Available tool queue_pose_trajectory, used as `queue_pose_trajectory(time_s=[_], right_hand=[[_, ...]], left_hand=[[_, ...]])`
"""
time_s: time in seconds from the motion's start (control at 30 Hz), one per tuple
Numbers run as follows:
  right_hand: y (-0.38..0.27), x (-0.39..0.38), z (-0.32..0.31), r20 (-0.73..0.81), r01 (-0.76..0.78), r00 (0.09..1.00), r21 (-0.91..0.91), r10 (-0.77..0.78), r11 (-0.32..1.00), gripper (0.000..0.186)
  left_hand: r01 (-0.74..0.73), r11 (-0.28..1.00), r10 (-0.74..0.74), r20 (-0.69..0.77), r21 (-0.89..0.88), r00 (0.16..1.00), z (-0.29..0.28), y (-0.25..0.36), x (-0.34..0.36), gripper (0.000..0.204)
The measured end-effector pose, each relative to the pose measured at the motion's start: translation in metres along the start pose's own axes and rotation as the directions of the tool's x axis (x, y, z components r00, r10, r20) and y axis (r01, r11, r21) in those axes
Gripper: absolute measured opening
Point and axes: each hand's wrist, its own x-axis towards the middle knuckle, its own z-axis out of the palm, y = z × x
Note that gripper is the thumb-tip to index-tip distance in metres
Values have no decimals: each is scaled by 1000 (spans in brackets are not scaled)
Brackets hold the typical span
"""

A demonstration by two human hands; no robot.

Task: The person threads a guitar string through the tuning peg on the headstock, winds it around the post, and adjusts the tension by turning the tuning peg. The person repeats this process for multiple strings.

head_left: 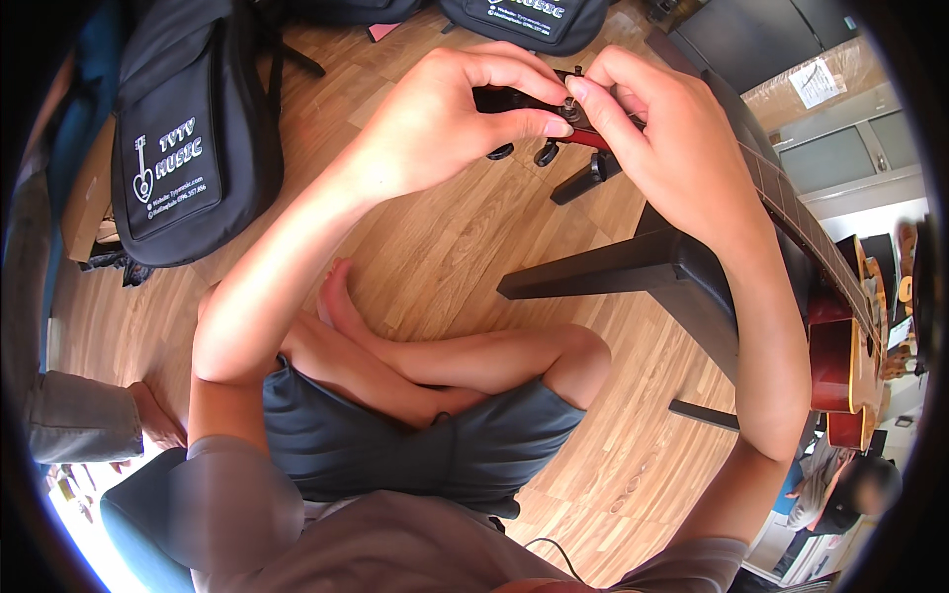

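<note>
Above the wooden floor (425,252), a guitar's headstock (589,138) juts past a black stool (697,262), its neck running off to the right. At the headstock, the left hand (450,124) and right hand (672,128) meet, fingers bent and thumbs close to a metal post (569,111); whether either grasps something thin, I cannot tell. Black tuning pegs (547,152) show just below.

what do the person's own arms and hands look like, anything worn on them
Both the left hand and right hand are bare, without gloves, and I see no ring, watch or bracelet. The forearms are uncovered too. The left sleeve and right sleeve are short, greyish-brown, and end above the elbows.
</note>
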Motion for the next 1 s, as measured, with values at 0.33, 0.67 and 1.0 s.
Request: queue_pose_trajectory(time_s=[0.33,0.67,1.0], right_hand=[[4,-13,-8,-52,122,990,-145,-131,982,12],[-3,-21,-11,-35,152,986,-246,-166,957,9],[-8,-9,-8,-7,292,949,-352,-315,889,6]], left_hand=[[59,996,-54,77,-69,996,-2,6,2,26],[63,997,-60,57,-52,997,-2,4,2,26],[17,994,-19,-21,-110,1000,5,-5,-2,24]])
